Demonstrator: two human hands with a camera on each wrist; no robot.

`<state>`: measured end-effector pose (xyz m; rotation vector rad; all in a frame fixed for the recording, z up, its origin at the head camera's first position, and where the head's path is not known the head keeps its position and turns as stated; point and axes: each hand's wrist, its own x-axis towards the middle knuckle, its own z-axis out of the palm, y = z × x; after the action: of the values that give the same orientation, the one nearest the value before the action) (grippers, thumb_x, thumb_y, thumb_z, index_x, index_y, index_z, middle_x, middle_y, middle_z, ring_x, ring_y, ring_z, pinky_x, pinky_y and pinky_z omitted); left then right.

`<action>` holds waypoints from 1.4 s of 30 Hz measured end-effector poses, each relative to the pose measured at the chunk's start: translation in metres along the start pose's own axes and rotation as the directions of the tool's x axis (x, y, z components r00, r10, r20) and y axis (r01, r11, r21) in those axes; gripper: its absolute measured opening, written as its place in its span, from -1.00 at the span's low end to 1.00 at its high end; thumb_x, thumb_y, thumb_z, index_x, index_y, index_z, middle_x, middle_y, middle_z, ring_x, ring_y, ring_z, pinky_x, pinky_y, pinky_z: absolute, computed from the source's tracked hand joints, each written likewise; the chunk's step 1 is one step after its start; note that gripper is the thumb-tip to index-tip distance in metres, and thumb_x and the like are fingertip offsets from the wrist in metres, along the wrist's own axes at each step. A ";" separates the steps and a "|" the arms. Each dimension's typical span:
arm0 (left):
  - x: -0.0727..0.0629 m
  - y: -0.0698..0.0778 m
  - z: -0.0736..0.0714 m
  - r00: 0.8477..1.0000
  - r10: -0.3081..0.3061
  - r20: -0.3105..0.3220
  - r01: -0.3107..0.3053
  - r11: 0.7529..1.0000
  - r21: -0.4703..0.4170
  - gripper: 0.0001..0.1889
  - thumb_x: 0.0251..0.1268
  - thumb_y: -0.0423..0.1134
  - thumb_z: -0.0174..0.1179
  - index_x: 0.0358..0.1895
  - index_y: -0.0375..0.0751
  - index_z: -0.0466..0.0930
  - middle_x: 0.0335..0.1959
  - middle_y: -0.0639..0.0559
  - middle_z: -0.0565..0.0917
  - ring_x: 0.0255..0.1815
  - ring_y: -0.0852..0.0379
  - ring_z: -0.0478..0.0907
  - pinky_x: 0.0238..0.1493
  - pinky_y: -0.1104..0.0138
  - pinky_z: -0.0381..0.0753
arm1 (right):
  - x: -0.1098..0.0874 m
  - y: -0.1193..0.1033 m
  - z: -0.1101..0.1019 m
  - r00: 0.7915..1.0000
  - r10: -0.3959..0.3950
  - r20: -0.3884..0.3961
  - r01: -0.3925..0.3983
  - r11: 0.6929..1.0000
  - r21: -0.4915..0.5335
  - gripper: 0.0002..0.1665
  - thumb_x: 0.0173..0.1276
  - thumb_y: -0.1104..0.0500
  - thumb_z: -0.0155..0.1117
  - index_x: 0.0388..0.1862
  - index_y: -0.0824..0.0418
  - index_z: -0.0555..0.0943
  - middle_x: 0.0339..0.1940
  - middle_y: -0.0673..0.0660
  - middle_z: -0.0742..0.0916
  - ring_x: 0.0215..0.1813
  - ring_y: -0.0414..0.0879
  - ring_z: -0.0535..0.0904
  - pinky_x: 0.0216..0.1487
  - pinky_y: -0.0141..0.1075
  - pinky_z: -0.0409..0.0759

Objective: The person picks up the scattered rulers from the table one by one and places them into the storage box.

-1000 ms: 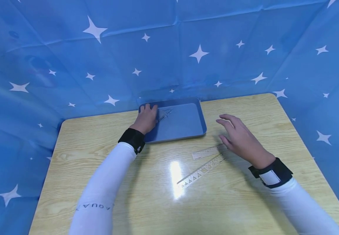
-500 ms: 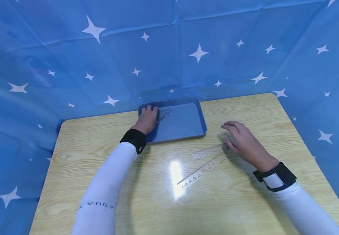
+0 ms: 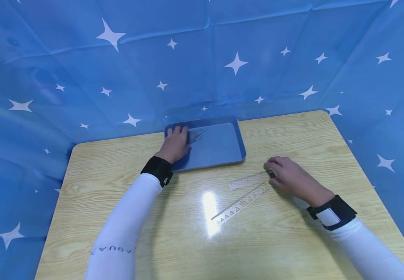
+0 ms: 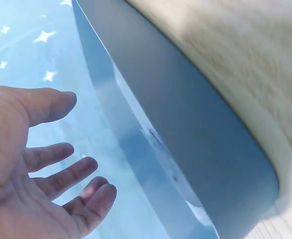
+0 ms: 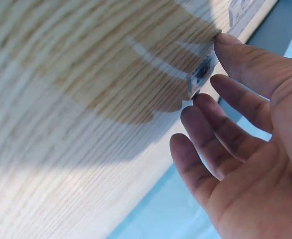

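In the head view my left hand (image 3: 175, 144) is over the left end of the blue tray (image 3: 219, 149). Its fingers are loosely bent with nothing between them in the left wrist view. Beside it in the tray lies a clear piece with dark lines (image 3: 196, 136), like a set square, partly hidden. My right hand (image 3: 294, 179) is low at the right end of a short clear ruler (image 3: 245, 182). The right wrist view shows thumb and fingertips around the ruler's end (image 5: 201, 73), without a plain pinch. Just nearer lies a longer clear ruler (image 3: 238, 206) with cut-out shapes.
The wooden table (image 3: 100, 186) ends at the back against a blue curtain (image 3: 202, 58) with white stars. The tray's raised wall (image 4: 176, 109) stands beside my left hand. A bright glare crosses the long ruler's left end.
My right hand has come down and a little to the right onto the short ruler's end, its fingers drawing closer together. The left hand has hardly moved.
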<state>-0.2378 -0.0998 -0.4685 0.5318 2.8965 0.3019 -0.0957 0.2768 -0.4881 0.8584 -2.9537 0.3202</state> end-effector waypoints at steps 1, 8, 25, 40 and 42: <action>-0.002 0.002 -0.002 1.000 0.006 -0.009 -0.006 1.000 -0.009 -0.29 0.51 -0.16 0.23 0.57 -0.36 0.17 0.45 -0.40 0.34 0.42 -0.37 0.25 0.42 -0.11 0.35 | 0.000 0.000 0.001 1.000 -0.008 0.008 0.008 1.000 -0.001 -0.46 0.24 0.25 0.56 0.17 0.40 0.64 0.12 0.34 0.68 0.12 0.23 0.61 0.13 0.08 0.63; -0.025 0.025 -0.010 0.987 0.138 -0.083 -0.137 0.990 0.015 -0.30 0.53 -0.17 0.21 0.56 -0.40 0.17 0.44 -0.42 0.35 0.44 -0.34 0.28 0.47 -0.11 0.28 | 0.001 0.003 0.002 0.999 -0.041 0.017 0.042 0.999 -0.020 -0.53 0.21 0.26 0.59 0.06 0.35 0.65 0.00 0.27 0.68 0.02 0.15 0.62 0.02 0.01 0.65; -0.101 0.088 0.009 0.893 0.359 -0.270 -0.387 0.920 -0.056 -0.65 0.44 -0.26 0.29 0.19 -0.33 0.59 0.18 -0.16 0.57 0.13 -0.12 0.44 0.19 0.10 0.47 | 0.008 0.006 0.004 0.997 -0.069 0.028 0.070 0.997 -0.027 -0.67 0.17 0.29 0.60 -0.13 0.27 0.65 -0.22 0.13 0.63 -0.20 -0.03 0.52 -0.18 -0.13 0.59; -0.107 0.118 0.045 0.907 0.402 -0.125 -0.413 0.907 -0.079 -0.65 0.42 -0.27 0.27 0.20 -0.30 0.59 0.08 -0.07 0.62 0.09 -0.02 0.52 0.21 0.21 0.55 | 0.012 0.010 -0.001 0.991 -0.132 0.037 0.132 0.991 0.000 -0.69 0.17 0.33 0.58 -0.18 0.27 0.62 -0.26 0.10 0.61 -0.22 -0.04 0.51 -0.18 -0.15 0.59; -0.105 0.121 0.050 0.908 0.404 -0.112 -0.413 0.908 -0.070 -0.66 0.42 -0.26 0.26 0.18 -0.28 0.59 0.07 -0.06 0.62 0.07 -0.02 0.52 0.18 0.21 0.56 | 0.012 0.011 -0.001 0.990 -0.138 0.042 0.138 0.990 0.003 -0.69 0.19 0.32 0.58 -0.18 0.27 0.61 -0.27 0.08 0.60 -0.23 -0.06 0.48 -0.19 -0.15 0.57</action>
<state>-0.0906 -0.0196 -0.4743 1.1404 2.8152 0.5292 -0.1120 0.2797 -0.4876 1.0765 -2.9116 0.2990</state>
